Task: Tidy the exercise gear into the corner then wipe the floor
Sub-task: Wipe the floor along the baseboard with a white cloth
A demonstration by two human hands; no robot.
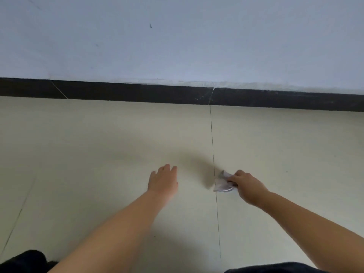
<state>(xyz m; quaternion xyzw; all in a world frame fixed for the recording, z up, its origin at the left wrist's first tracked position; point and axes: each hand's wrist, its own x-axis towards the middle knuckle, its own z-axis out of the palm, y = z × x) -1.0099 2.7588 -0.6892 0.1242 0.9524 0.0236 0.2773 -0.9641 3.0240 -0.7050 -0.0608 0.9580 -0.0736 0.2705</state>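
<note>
Two bare forearms reach forward over dark clothing [29,259] at the bottom edge. Left hand [163,181]: palm down, fingers straight and close together, low over the pale tiled floor [98,144]; contact cannot be told. Right hand [248,187]: fingers curled round a crumpled white cloth [223,183], which lies on the floor just beside a tile joint [213,154]. Beyond: black skirting strip [137,93] along the floor's far edge; above it, white wall [177,40] with small dark marks.
</note>
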